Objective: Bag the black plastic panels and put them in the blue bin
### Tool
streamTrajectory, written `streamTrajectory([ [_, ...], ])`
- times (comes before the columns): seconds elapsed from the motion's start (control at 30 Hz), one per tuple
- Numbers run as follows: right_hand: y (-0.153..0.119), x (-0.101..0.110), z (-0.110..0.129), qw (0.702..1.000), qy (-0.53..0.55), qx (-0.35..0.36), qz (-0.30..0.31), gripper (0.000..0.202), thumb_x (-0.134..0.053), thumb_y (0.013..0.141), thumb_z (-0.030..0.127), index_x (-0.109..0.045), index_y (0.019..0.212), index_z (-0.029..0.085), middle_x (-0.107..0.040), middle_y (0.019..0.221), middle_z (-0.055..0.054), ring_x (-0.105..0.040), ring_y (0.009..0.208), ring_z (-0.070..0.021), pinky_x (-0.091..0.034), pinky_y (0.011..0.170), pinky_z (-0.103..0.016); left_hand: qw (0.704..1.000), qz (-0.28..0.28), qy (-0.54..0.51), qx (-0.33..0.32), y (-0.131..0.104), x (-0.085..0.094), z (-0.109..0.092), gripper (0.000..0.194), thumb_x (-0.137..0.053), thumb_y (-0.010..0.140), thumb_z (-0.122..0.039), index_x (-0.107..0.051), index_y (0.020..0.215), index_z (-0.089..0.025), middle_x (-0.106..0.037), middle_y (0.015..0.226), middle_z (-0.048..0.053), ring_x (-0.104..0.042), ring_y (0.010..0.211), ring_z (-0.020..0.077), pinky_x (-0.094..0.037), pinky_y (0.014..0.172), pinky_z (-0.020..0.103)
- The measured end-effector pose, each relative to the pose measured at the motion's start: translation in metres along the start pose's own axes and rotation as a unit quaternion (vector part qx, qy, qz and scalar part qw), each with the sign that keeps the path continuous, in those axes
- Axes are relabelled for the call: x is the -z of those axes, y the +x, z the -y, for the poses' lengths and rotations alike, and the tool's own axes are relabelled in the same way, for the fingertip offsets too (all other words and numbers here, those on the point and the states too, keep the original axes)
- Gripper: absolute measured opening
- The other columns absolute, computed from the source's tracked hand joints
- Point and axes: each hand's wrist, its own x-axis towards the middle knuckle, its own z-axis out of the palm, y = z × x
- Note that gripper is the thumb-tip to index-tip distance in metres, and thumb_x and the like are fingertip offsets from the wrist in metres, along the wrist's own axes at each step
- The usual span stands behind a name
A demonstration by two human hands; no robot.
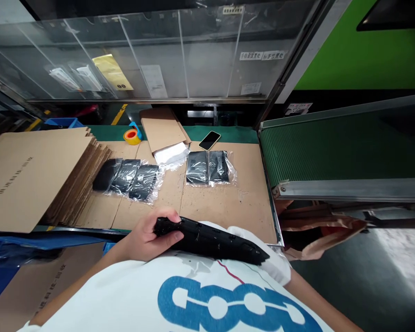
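My bare left hand [159, 235] grips one end of a long black plastic part [214, 240], with the thumb in front and fingers over the top edge. The part lies sideways, close against my white shirt, and narrows to a jagged tip on the right. My right hand [280, 266], in a white glove, holds the part from behind near that end; its fingers are mostly hidden. Beyond them on the cardboard-covered bench [214, 203], a row of black pieces in clear plastic bags [127, 179] lies to the left. Two more bagged black pieces [207, 167] lie in the middle.
Flattened cartons [34, 175] are stacked at the left. Behind the bags are an orange-yellow tape roll [132, 135], a cardboard piece [164, 127], white plastic bags [173, 156] and a phone [210, 140]. A green conveyor belt [332, 147] borders the right. A clear pocket panel [207, 55] hangs behind.
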Motion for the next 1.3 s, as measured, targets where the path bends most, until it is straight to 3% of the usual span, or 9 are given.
streamTrajectory([
  [0.1, 0.001, 0.007, -0.002, 0.997, 0.037, 0.020, -0.059, 0.010, -0.067, 0.071, 0.030, -0.061, 0.071, 0.022, -0.053, 0.065, 0.002, -0.045, 0.056, -0.0121, -0.040, 0.054, -0.025, 1.000, -0.018, 0.014, 0.010, 0.002, 0.000, 0.001, 0.023, -0.061, 0.085, -0.017, -0.050, 0.104, -0.022, -0.058, 0.091, 0.002, -0.058, 0.078, 0.0127, -0.050, 0.072, 0.022],
  [0.2, -0.004, 0.018, -0.001, 0.975, -0.046, 0.164, -0.143, 0.019, -0.072, 0.072, 0.031, -0.065, 0.089, 0.025, -0.061, 0.095, -0.002, -0.055, 0.078, -0.0161, -0.046, 0.070, -0.028, 0.997, -0.054, 0.016, 0.058, 0.005, 0.001, 0.002, 0.023, -0.061, 0.085, -0.020, -0.047, 0.104, -0.023, -0.055, 0.091, 0.001, -0.056, 0.076, 0.0118, -0.049, 0.069, 0.021],
  [0.27, -0.007, 0.019, 0.003, 0.933, -0.182, 0.265, -0.163, 0.027, -0.076, 0.070, 0.021, -0.065, 0.095, 0.028, -0.061, 0.101, -0.004, -0.056, 0.089, -0.0190, -0.046, 0.079, -0.031, 0.994, -0.067, 0.009, 0.086, 0.007, 0.001, 0.003, 0.024, -0.062, 0.085, -0.022, -0.048, 0.103, -0.023, -0.055, 0.090, 0.001, -0.055, 0.076, 0.0117, -0.048, 0.068, 0.021],
  [0.4, -0.001, 0.012, 0.009, 0.837, -0.383, 0.363, -0.143, 0.030, -0.068, 0.074, 0.006, -0.063, 0.094, 0.028, -0.059, 0.085, -0.002, -0.057, 0.079, -0.0174, -0.047, 0.073, -0.031, 0.991, -0.068, -0.030, 0.112, 0.008, -0.003, 0.004, 0.024, -0.065, 0.083, -0.026, -0.049, 0.101, -0.022, -0.056, 0.091, 0.001, -0.056, 0.078, 0.0125, -0.048, 0.070, 0.022],
  [0.57, 0.005, 0.013, -0.009, 0.807, -0.396, 0.401, -0.176, 0.036, -0.068, 0.075, 0.004, -0.062, 0.098, 0.031, -0.061, 0.086, -0.002, -0.058, 0.074, -0.0157, -0.048, 0.068, -0.030, 0.977, -0.060, -0.094, 0.179, -0.002, -0.009, 0.007, 0.027, -0.066, 0.083, -0.033, -0.049, 0.101, -0.022, -0.057, 0.093, 0.001, -0.057, 0.077, 0.0121, -0.048, 0.067, 0.020],
  [0.8, 0.003, 0.017, -0.033, 0.804, -0.347, 0.410, -0.255, 0.037, -0.074, 0.071, 0.006, -0.063, 0.096, 0.030, -0.059, 0.084, -0.001, -0.057, 0.075, -0.0163, -0.048, 0.067, -0.031, 0.971, -0.055, -0.111, 0.203, -0.010, -0.011, 0.011, 0.027, -0.066, 0.082, -0.028, -0.049, 0.102, -0.023, -0.056, 0.096, 0.001, -0.057, 0.079, 0.0115, -0.048, 0.067, 0.019],
  [1.0, 0.005, 0.021, -0.036, 0.769, -0.389, 0.439, -0.254, 0.035, -0.071, 0.074, 0.005, -0.061, 0.100, 0.026, -0.060, 0.087, 0.000, -0.059, 0.077, -0.0133, -0.049, 0.068, -0.027, 0.964, -0.038, -0.122, 0.234, -0.008, -0.011, 0.010, 0.027, -0.065, 0.082, -0.028, -0.048, 0.103, -0.024, -0.055, 0.098, 0.001, -0.057, 0.081, 0.0123, -0.048, 0.071, 0.020],
  [1.3, 0.008, 0.016, -0.030, 0.763, -0.417, 0.432, -0.240, 0.023, -0.068, 0.079, 0.008, -0.062, 0.094, 0.025, -0.064, 0.087, 0.001, -0.063, 0.080, -0.0109, -0.052, 0.072, -0.021, 0.951, -0.031, -0.149, 0.269, -0.011, -0.012, 0.014, 0.028, -0.066, 0.082, -0.029, -0.049, 0.104, -0.024, -0.051, 0.099, 0.001, -0.053, 0.081, 0.0117, -0.047, 0.069, 0.019],
])
